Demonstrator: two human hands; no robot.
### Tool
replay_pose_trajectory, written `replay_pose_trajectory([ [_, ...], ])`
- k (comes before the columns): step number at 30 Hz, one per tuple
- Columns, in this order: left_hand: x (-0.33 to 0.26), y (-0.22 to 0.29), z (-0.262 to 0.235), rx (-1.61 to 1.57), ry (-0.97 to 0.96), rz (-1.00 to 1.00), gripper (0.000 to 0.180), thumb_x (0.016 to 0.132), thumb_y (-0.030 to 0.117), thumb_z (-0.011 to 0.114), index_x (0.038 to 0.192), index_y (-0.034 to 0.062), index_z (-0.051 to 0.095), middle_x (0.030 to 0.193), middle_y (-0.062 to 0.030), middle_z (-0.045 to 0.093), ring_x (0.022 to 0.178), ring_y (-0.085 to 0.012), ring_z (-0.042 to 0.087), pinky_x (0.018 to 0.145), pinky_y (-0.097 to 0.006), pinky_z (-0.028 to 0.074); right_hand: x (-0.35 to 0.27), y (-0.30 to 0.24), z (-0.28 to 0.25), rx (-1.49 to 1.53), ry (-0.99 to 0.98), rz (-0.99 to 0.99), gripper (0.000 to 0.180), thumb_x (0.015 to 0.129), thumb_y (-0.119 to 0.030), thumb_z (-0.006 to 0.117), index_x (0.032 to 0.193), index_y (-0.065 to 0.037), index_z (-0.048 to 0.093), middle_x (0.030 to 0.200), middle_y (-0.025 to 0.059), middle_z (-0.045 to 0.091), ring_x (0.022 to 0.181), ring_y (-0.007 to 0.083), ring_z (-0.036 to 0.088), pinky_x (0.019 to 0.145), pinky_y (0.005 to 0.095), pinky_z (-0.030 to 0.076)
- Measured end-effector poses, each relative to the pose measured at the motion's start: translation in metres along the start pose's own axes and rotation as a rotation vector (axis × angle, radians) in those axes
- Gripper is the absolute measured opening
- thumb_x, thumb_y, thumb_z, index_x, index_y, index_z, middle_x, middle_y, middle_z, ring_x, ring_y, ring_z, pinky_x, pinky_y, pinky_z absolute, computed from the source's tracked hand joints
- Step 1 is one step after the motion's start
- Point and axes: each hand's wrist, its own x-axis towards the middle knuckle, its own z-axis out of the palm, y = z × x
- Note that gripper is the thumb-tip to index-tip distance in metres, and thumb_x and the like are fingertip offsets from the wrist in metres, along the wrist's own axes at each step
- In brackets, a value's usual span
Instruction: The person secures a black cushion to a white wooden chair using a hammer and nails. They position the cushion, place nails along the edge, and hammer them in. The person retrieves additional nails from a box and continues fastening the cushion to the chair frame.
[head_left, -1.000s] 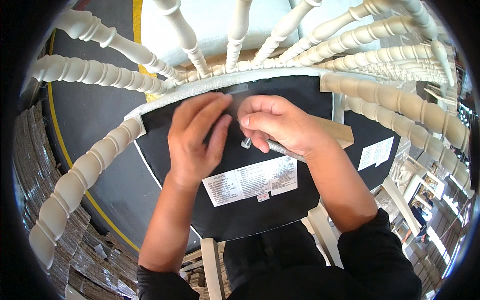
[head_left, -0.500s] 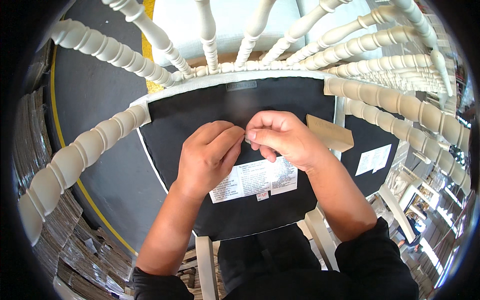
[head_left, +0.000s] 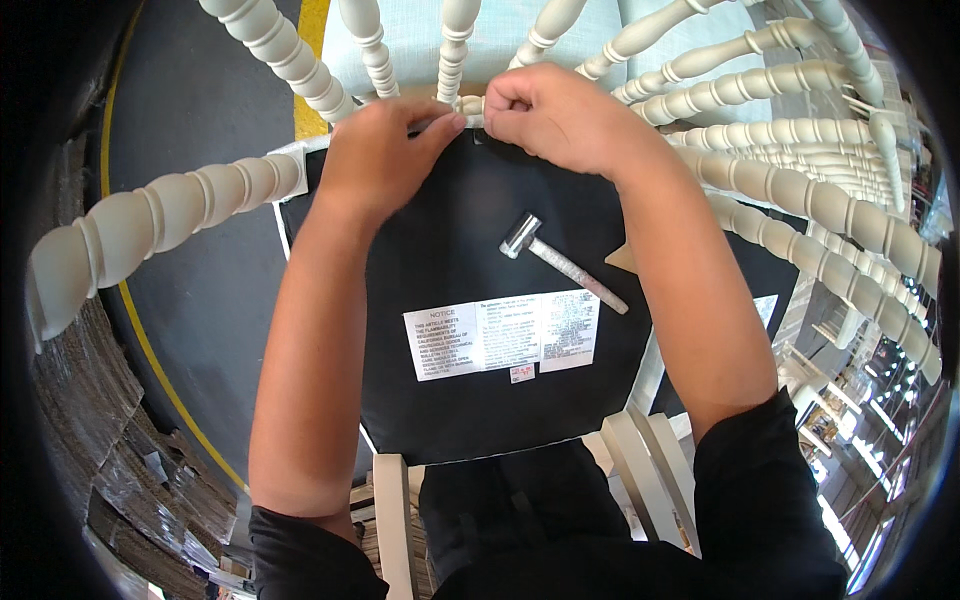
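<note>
Both hands have moved up from the label [head_left: 503,335] to the far edge of the black panel [head_left: 440,250], leaving the hammer [head_left: 560,262] lying free on the panel below the fingers, head toward them, handle slanting down to the right. Left hand [head_left: 375,155] and right hand [head_left: 560,115] meet fingertip to fingertip, pinched shut on something small at a spindle [head_left: 458,50] base; what it is cannot be told.

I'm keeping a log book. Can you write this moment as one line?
left hand: pinching fabric edge | right hand: pinching same edge | hammer: lying on black fabric | label: below hammer
</note>
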Motion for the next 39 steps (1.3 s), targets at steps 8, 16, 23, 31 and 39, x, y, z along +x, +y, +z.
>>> replay_pose_trajectory([
  [8, 0.032, -0.001, -0.007, 0.044, -0.279, -0.157, 0.037, 0.099, 0.035, 0.083, 0.119, 0.0039, 0.085, 0.098, -0.0112, 0.084, 0.089, -0.0188, 0.074, 0.085, -0.037, 0.056, 0.012, -0.007, 0.003, -0.140, -0.061, 0.066, 0.017, 0.104, -0.020, 0.069, 0.103, -0.004, 0.075, 0.084, 0.0011, 0.070, 0.077, 0.0126, 0.063, 0.072, 0.0329, 0.052],
  [16, 0.037, -0.006, -0.001, 0.042, -0.285, -0.157, 0.034, 0.097, 0.032, 0.086, 0.117, 0.0041, 0.086, 0.097, -0.0093, 0.084, 0.089, -0.0182, 0.073, 0.086, -0.037, 0.056, 0.013, 0.001, 0.012, -0.239, 0.054, -0.024, 0.025, 0.100, -0.032, 0.076, 0.095, -0.008, 0.078, 0.086, 0.0156, 0.078, 0.084, 0.0338, 0.075, 0.080, 0.0466, 0.058],
  [23, 0.038, -0.012, -0.005, -0.020, -0.306, -0.139, 0.032, 0.097, 0.029, 0.085, 0.116, 0.0040, 0.086, 0.099, -0.0068, 0.084, 0.092, -0.0165, 0.072, 0.088, -0.035, 0.055, 0.016, -0.004, 0.014, -0.294, 0.072, 0.015, 0.029, 0.098, -0.036, 0.079, 0.096, -0.006, 0.079, 0.089, 0.0187, 0.079, 0.087, 0.0359, 0.077, 0.081, 0.0472, 0.059],
  [31, 0.039, -0.008, -0.008, -0.030, -0.338, -0.123, 0.032, 0.096, 0.026, 0.084, 0.119, 0.0035, 0.086, 0.101, -0.0067, 0.084, 0.094, -0.0159, 0.073, 0.089, -0.034, 0.055, 0.013, -0.001, 0.019, -0.327, 0.123, -0.025, 0.030, 0.097, -0.035, 0.080, 0.096, -0.005, 0.080, 0.088, 0.0198, 0.078, 0.087, 0.0368, 0.077, 0.082, 0.0483, 0.059],
  [39, 0.040, -0.012, -0.006, -0.033, -0.332, -0.132, 0.035, 0.095, 0.027, 0.084, 0.121, 0.0036, 0.086, 0.106, -0.0084, 0.085, 0.097, -0.0173, 0.075, 0.093, -0.034, 0.056, 0.013, -0.005, 0.020, -0.326, 0.125, -0.001, 0.030, 0.096, -0.035, 0.080, 0.096, -0.005, 0.080, 0.087, 0.0203, 0.078, 0.087, 0.0376, 0.077, 0.082, 0.0481, 0.059],
])
